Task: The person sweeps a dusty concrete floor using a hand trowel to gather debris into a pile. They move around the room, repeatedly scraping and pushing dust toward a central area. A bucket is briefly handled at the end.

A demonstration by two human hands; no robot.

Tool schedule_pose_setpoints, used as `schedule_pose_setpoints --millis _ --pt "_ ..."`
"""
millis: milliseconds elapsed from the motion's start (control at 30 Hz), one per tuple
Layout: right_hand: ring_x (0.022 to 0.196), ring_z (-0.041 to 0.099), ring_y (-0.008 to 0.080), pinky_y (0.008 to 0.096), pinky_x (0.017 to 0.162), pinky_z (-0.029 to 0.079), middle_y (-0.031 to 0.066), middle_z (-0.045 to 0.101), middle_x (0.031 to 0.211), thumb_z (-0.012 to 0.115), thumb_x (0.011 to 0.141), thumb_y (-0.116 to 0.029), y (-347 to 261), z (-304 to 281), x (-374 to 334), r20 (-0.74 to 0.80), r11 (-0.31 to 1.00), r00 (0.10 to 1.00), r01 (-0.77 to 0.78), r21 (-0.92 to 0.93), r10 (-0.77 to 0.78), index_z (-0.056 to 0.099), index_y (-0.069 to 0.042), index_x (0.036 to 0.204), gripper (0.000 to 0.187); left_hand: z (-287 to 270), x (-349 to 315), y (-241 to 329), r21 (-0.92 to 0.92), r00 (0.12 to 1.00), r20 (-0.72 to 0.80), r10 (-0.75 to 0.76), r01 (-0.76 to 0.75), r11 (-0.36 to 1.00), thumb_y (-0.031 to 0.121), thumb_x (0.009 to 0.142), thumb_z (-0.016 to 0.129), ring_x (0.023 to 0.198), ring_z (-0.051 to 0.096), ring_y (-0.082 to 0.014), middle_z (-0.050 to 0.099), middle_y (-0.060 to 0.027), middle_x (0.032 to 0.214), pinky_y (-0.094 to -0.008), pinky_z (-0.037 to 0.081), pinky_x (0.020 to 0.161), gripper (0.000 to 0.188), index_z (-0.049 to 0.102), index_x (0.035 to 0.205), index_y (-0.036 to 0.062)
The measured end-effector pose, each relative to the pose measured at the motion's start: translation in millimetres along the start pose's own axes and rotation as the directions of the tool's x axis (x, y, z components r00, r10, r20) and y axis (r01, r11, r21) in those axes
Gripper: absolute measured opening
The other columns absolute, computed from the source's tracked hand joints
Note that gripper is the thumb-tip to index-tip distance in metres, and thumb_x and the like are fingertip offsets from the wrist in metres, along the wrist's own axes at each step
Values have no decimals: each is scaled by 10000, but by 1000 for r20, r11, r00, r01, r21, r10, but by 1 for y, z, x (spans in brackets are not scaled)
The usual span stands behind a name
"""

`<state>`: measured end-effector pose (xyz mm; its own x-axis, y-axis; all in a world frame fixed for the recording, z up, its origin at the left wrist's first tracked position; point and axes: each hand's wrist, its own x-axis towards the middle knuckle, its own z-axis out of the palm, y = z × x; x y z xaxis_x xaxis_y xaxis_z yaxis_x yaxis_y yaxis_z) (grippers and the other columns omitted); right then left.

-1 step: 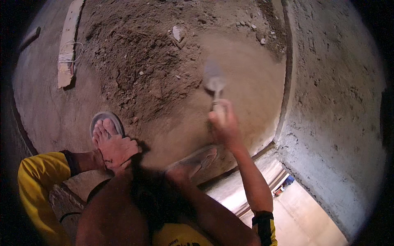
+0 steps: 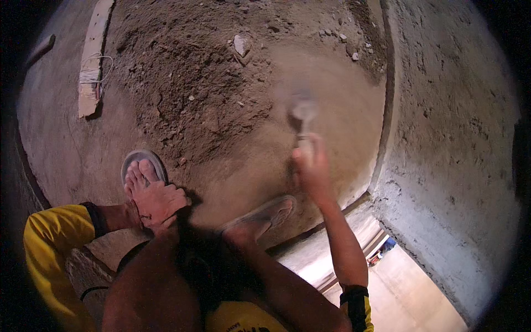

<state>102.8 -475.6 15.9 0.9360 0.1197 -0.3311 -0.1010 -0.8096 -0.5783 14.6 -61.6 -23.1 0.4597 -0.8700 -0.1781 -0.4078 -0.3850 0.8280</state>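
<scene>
A trowel [image 2: 303,109] is in my right hand [image 2: 313,169], whose fingers wrap round its handle. Its blade is smeared by motion and points away from me, low over the smooth sandy floor [image 2: 343,133]. Whether the blade touches the surface I cannot tell. Left of the blade lies a heap of loose brown soil or sand [image 2: 193,83]. My left hand [image 2: 160,202] is bent over the instep of my left foot [image 2: 141,171], its fingers curled and their tips hidden. That foot wears a flip-flop.
A rough plastered wall [image 2: 448,110] rises along the right. At the far left lies a wooden board [image 2: 91,66] with string wound on it. A white stone [image 2: 240,45] rests on the heap. My right foot [image 2: 249,229], in a flip-flop, is close to a ledge below.
My right hand and the trowel have shifted a little to the right, away from the heap. My left hand and both feet have stayed in place.
</scene>
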Motion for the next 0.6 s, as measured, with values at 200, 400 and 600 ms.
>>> schedule_pose_setpoints --millis 200,400,600 --pt "552 525 141 306 484 485 18 518 727 507 976 -273 39 -66 -59 -99 481 690 -388 786 717 491 -127 1066 173 -5 7 5 94 997 -80 25 -17 995 360 717 556 852 506 -307 510 -112 983 -459 382 773 516 568 1186 144" --pt "765 605 249 406 707 531 69 583 856 485 973 -312 114 9 -174 -45 630 658 -697 343 752 541 -79 1039 248 59 -32 -8 103 988 -31 -151 153 983 361 817 566 1251 474 -417 506 -200 1384 -584 303 1087 612 504 1368 103" --pt "1097 533 317 465 1002 394 178 550 1121 533 966 -334 14 92 -157 -2 758 768 -633 158 641 494 -20 1254 428 8 2 -4 49 981 146 -128 122 991 355 810 553 1203 456 -384 498 -175 1301 -542 314 1028 582 495 1320 82"
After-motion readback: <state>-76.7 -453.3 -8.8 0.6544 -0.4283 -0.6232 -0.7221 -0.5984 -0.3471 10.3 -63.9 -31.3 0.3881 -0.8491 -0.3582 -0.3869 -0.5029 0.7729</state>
